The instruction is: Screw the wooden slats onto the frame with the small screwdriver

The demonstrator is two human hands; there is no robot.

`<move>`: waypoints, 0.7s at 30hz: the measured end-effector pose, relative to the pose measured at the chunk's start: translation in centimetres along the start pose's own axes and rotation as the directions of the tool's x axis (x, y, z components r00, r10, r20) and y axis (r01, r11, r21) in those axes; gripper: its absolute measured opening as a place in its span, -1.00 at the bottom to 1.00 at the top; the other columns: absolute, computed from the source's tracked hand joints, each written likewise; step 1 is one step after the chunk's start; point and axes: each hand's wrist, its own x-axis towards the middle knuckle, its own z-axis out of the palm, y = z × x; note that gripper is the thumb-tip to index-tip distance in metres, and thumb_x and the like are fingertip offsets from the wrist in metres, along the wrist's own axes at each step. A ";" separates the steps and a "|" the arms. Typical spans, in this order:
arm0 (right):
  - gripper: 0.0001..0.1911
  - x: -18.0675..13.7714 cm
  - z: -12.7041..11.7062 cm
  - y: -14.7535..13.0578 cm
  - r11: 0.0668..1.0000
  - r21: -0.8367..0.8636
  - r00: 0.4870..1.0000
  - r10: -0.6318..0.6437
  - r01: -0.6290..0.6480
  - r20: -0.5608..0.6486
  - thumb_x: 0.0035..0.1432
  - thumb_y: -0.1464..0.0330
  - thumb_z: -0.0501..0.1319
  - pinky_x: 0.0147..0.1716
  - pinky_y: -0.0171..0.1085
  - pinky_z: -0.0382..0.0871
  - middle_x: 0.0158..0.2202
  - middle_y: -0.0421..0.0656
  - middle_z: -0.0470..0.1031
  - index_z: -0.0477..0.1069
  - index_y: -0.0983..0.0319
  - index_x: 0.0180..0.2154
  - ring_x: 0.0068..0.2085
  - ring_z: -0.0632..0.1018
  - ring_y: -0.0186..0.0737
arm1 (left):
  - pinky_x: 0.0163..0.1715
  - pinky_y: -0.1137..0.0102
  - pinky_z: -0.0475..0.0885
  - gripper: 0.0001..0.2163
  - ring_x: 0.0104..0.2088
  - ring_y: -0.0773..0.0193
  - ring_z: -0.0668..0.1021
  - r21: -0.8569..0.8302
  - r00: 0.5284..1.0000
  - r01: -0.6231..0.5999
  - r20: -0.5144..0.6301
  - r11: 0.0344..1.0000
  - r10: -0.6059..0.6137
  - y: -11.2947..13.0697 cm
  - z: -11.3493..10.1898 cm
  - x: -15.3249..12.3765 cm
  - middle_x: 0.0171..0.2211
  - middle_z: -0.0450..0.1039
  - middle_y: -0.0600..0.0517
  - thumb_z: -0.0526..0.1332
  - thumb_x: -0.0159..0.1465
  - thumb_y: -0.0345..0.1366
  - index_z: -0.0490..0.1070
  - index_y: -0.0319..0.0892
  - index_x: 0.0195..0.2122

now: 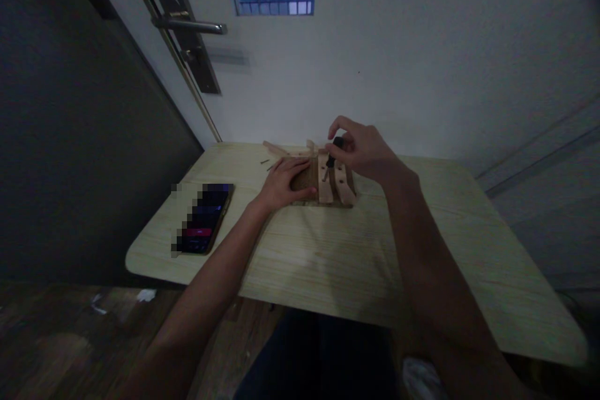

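Note:
My left hand (285, 184) lies with its fingers spread on a brown wooden board (304, 181) near the far side of the table. In my right hand (359, 147) is a screwdriver (332, 155) with a short black handle, gripped between thumb and fingers. Its tip points down at a pale wooden piece (324, 190) with holes in it, which lies across the board. A second pale piece (345, 192), also with holes, lies just to the right. Whether the tip sits in a screw is too small to tell.
Thin wooden strips (274, 147) and a few small screws or nails (265, 162) lie behind and left of the board. A phone (206, 219) rests on the left of the pale table (300, 262). Behind stands a white door with a handle (197, 26).

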 end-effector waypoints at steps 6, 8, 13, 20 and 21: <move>-0.62 0.3 0.0 -0.5 0.995 -0.085 0.998 -0.057 0.055 -0.014 0.06 0.31 0.32 -0.40 -0.26 0.05 -0.58 -0.31 0.20 0.11 0.17 -0.56 -0.49 0.20 -0.37 | 0.32 -0.10 0.21 -0.35 0.28 -0.07 0.44 0.006 1.000 -0.017 -0.017 1.000 0.017 -0.1 0.2 0.0 0.27 0.41 -0.15 0.36 0.20 0.11 0.39 -0.10 0.24; -0.57 0.3 0.1 -0.6 0.987 -0.149 0.997 -0.065 0.059 -0.035 0.07 0.33 0.31 -0.40 -0.25 0.01 -0.60 -0.32 0.14 0.04 0.17 -0.58 -0.50 0.15 -0.37 | 0.33 -0.11 0.20 -0.35 0.28 -0.08 0.44 0.008 1.000 -0.012 -0.017 1.000 0.013 -0.1 0.2 0.0 0.28 0.40 -0.14 0.37 0.20 0.10 0.39 -0.08 0.24; -0.64 0.2 0.4 -0.2 0.994 -0.111 0.997 -0.024 0.015 -0.075 0.15 0.19 0.31 -0.42 -0.26 0.03 -0.60 -0.31 0.21 0.22 0.17 -0.52 -0.52 0.19 -0.36 | 0.34 -0.10 0.19 -0.36 0.29 -0.08 0.42 -0.005 1.000 -0.009 -0.008 1.000 0.009 0.1 0.0 0.0 0.29 0.38 -0.15 0.38 0.20 0.07 0.39 -0.10 0.25; -0.81 0.0 -0.4 -0.2 0.997 -0.010 0.996 -0.083 0.083 0.022 0.19 0.21 0.29 -0.35 -0.28 0.23 -0.46 -0.23 0.52 0.57 0.18 -0.32 -0.46 0.42 -0.32 | 0.34 -0.11 0.18 -0.37 0.29 -0.07 0.42 -0.002 1.000 0.009 -0.018 1.000 -0.009 0.0 0.1 -0.2 0.29 0.39 -0.13 0.37 0.21 0.08 0.39 -0.07 0.24; -0.82 0.0 -0.5 -0.3 0.996 -0.015 0.996 -0.082 0.082 0.015 0.18 0.23 0.29 -0.34 -0.27 0.25 -0.45 -0.21 0.54 0.59 0.19 -0.31 -0.45 0.43 -0.32 | 0.34 -0.12 0.18 -0.37 0.29 -0.07 0.42 -0.002 1.000 0.010 -0.020 1.000 -0.010 -0.1 0.1 -0.2 0.28 0.39 -0.13 0.36 0.21 0.08 0.38 -0.07 0.24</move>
